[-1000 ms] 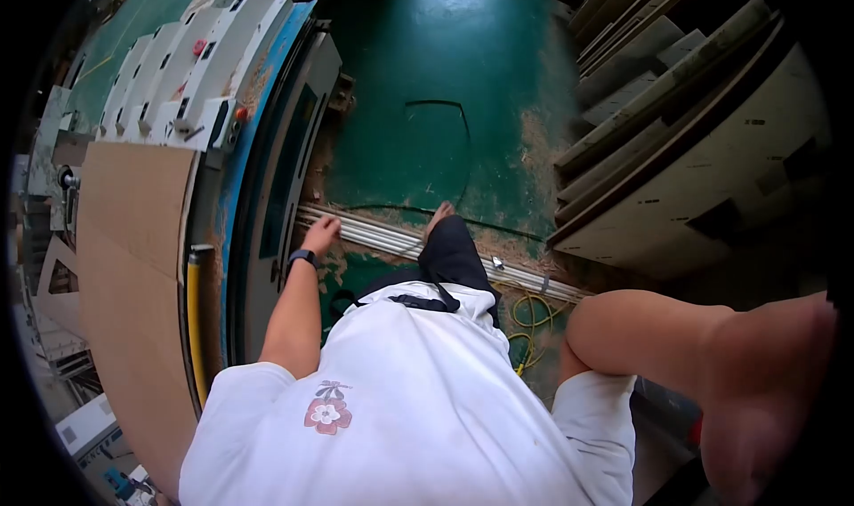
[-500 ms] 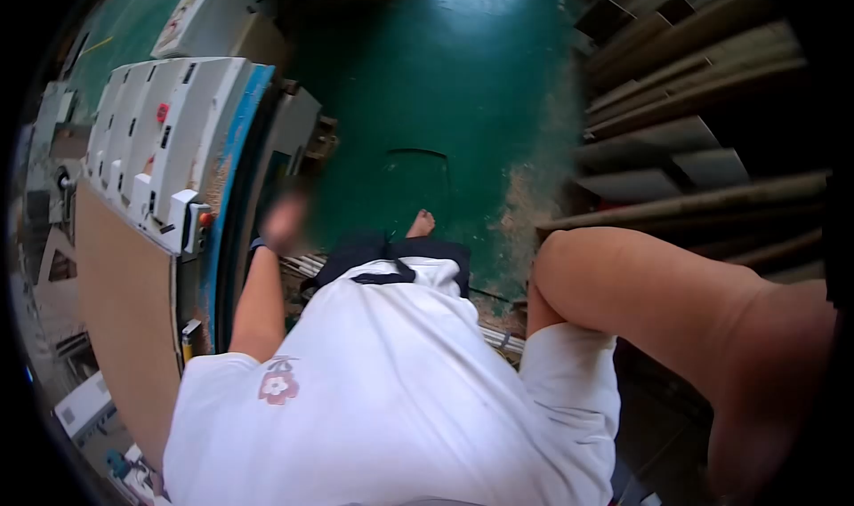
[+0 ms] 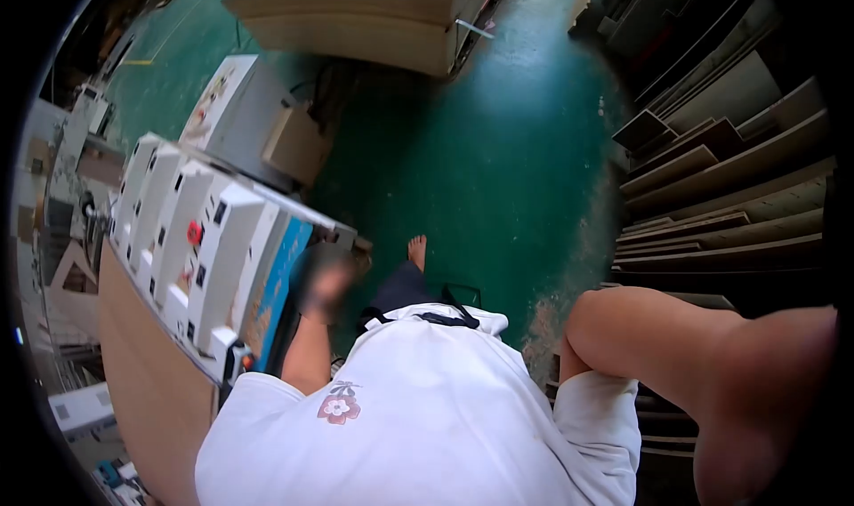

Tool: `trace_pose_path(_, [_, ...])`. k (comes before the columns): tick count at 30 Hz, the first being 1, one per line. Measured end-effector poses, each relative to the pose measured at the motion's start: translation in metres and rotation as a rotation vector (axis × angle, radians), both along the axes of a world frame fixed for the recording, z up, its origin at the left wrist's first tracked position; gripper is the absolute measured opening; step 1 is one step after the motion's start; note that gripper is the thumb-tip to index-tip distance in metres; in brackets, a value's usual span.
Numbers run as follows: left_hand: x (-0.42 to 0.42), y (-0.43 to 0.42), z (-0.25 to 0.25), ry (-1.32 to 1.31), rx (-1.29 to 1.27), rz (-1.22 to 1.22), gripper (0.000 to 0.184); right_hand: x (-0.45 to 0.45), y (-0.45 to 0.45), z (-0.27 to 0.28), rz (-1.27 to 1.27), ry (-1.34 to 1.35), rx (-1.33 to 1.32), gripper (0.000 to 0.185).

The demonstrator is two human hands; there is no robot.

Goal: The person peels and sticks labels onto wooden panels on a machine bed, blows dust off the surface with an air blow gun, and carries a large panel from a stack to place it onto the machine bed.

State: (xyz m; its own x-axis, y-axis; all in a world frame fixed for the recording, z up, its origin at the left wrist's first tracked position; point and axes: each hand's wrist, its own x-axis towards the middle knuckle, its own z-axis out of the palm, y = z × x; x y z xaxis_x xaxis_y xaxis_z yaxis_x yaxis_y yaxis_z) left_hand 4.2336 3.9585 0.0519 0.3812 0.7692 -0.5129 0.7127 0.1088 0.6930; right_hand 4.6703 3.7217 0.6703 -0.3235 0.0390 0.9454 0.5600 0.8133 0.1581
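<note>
My left hand (image 3: pixel 327 279) hangs low beside the blue-edged side (image 3: pixel 283 279) of a long white machine (image 3: pixel 213 230). It is smeared, so its fingers and anything in them cannot be made out. My right arm (image 3: pixel 658 337) is bent at the elbow and raised toward the camera. My right hand (image 3: pixel 769 408) is a dark, close blur at the right edge, its fingers hidden. One bare foot (image 3: pixel 417 250) shows on the green floor ahead of my white shirt (image 3: pixel 427 417).
Many boards (image 3: pixel 729 212) stand stacked along the right. A brown panel (image 3: pixel 147 373) lies at the machine's near side. Ahead are a white cabinet (image 3: pixel 236 119) and a large stack of sheets (image 3: pixel 356 21). Sawdust (image 3: pixel 543 328) dusts the green floor (image 3: pixel 480 168).
The view has shifted forward along the green floor, bringing the sheet stack into sight. The machine now sits lower and farther right in view. My right arm stays raised.
</note>
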Motion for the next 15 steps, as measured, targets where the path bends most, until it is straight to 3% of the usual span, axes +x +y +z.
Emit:
trace_pose_path(1, [0.021, 0.033, 0.002, 0.067, -0.003, -0.007, 0.031, 0.012, 0.022, 0.003, -0.021, -0.004, 0.001, 0.037])
trace_pose_path(2, [0.043, 0.059, 0.018, -0.009, -0.267, 0.154, 0.031, 0.024, 0.044, 0.008, -0.040, -0.009, 0.006, 0.036])
trace_pose_path(5, [0.104, 0.160, -0.010, -0.036, -0.139, 0.005, 0.031, 0.060, 0.101, 0.023, -0.083, -0.039, 0.004, 0.034])
trace_pose_path(6, [0.128, 0.187, -0.015, 0.105, 0.243, -0.245, 0.032, 0.072, 0.116, 0.025, -0.102, -0.027, 0.008, 0.033])
trace_pose_path(9, [0.225, 0.247, 0.073, 0.074, 0.210, -0.353, 0.033, 0.115, 0.166, 0.020, -0.148, -0.009, 0.015, 0.031])
trace_pose_path(11, [0.289, 0.271, 0.105, 0.125, 0.125, -0.219, 0.035, 0.147, 0.193, 0.014, -0.161, -0.014, 0.021, 0.030])
trace_pose_path(15, [0.374, 0.330, 0.086, 0.090, 0.113, -0.234, 0.035, 0.221, 0.240, -0.003, -0.141, -0.015, 0.039, 0.027])
